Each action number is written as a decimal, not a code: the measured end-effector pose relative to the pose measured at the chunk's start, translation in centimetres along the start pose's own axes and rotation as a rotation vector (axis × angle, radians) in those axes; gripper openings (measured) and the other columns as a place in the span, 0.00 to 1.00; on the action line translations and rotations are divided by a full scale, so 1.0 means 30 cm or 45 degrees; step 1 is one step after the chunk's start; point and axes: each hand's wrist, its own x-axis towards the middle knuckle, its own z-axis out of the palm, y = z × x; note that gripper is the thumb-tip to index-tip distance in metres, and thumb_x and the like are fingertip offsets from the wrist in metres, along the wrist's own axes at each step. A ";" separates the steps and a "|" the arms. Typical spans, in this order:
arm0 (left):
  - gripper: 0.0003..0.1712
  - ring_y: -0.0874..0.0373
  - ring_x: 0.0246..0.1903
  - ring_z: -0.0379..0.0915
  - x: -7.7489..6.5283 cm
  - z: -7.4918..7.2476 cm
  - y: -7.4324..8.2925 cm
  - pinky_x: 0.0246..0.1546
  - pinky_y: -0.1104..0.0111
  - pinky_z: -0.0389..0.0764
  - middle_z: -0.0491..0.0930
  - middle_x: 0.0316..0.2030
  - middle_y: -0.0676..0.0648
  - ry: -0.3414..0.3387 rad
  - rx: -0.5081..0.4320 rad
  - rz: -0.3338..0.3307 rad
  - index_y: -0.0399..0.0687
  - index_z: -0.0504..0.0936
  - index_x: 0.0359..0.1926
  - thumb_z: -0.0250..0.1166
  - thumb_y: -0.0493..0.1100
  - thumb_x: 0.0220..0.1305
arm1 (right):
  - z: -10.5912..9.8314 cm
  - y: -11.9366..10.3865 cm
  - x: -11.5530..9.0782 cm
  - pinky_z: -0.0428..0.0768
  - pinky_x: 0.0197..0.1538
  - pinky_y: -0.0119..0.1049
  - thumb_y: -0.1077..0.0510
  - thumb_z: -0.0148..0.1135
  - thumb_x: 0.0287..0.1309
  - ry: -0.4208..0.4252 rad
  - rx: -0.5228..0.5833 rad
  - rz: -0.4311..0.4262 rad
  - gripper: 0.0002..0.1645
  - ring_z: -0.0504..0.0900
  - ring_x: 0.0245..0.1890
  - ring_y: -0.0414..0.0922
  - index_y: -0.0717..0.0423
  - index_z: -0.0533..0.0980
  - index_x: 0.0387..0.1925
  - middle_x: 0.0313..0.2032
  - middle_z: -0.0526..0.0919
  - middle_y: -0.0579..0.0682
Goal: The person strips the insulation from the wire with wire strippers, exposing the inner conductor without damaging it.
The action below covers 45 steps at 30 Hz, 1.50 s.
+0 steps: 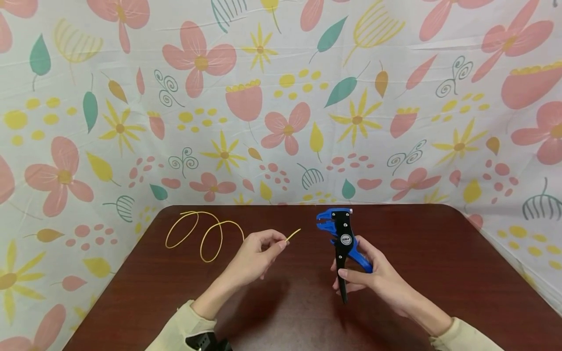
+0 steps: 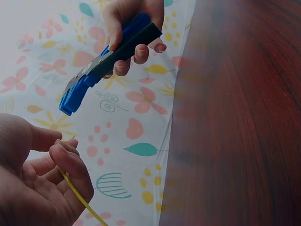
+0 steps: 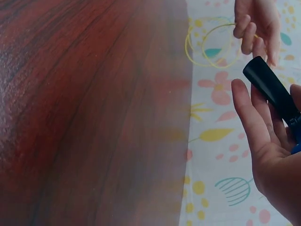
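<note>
Between thumb and fingers my left hand [image 1: 259, 253] pinches a thin yellow wire [image 1: 293, 234], whose short end sticks out toward the right. The rest of the wire trails behind the hand in loose loops at the left of the table. In my right hand [image 1: 373, 278] is a wire stripper [image 1: 344, 239] with a black body and a blue handle and jaws. It is held upright, its jaws pointing left and spread apart, level with or a little above the wire end. A gap separates wire and tool. In the left wrist view the wire [image 2: 81, 198] runs below the curled fingers.
A dark reddish-brown wooden table [image 1: 417, 248] lies under both hands. Behind it hangs a white cloth [image 1: 281, 180] printed with pink, yellow and green flowers and leaves. A dark band with a device [image 1: 206, 341] sits on the left wrist.
</note>
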 end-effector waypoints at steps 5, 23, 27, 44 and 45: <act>0.09 0.60 0.10 0.61 0.000 0.000 0.002 0.11 0.70 0.68 0.71 0.19 0.50 -0.010 0.003 -0.017 0.43 0.86 0.47 0.64 0.43 0.78 | -0.012 0.001 0.007 0.84 0.45 0.66 0.70 0.64 0.70 0.014 -0.069 -0.022 0.29 0.87 0.38 0.69 0.58 0.63 0.65 0.45 0.81 0.70; 0.10 0.60 0.10 0.61 -0.009 0.006 0.015 0.13 0.71 0.67 0.73 0.22 0.49 -0.008 0.020 -0.020 0.45 0.89 0.48 0.64 0.44 0.77 | -0.030 0.010 0.003 0.86 0.47 0.60 0.64 0.61 0.75 -0.017 -0.162 0.032 0.25 0.87 0.40 0.66 0.71 0.67 0.66 0.45 0.78 0.75; 0.08 0.61 0.17 0.64 -0.008 0.011 0.015 0.19 0.71 0.67 0.72 0.19 0.51 0.022 0.064 0.028 0.46 0.88 0.45 0.65 0.43 0.77 | -0.030 0.011 0.005 0.85 0.49 0.60 0.63 0.56 0.79 -0.072 -0.115 0.032 0.22 0.86 0.43 0.62 0.70 0.65 0.65 0.49 0.75 0.80; 0.06 0.59 0.23 0.68 -0.016 0.015 0.023 0.26 0.70 0.71 0.73 0.21 0.50 0.060 0.041 0.094 0.45 0.87 0.46 0.65 0.40 0.77 | -0.024 0.011 0.008 0.84 0.44 0.68 0.63 0.50 0.82 -0.163 0.009 0.057 0.19 0.86 0.40 0.68 0.68 0.64 0.66 0.46 0.80 0.68; 0.06 0.59 0.23 0.68 -0.016 0.014 0.023 0.26 0.70 0.71 0.73 0.21 0.50 0.061 0.038 0.094 0.45 0.87 0.46 0.64 0.40 0.77 | -0.023 0.011 0.008 0.84 0.44 0.68 0.63 0.50 0.82 -0.163 0.010 0.058 0.19 0.86 0.40 0.67 0.68 0.64 0.66 0.46 0.80 0.69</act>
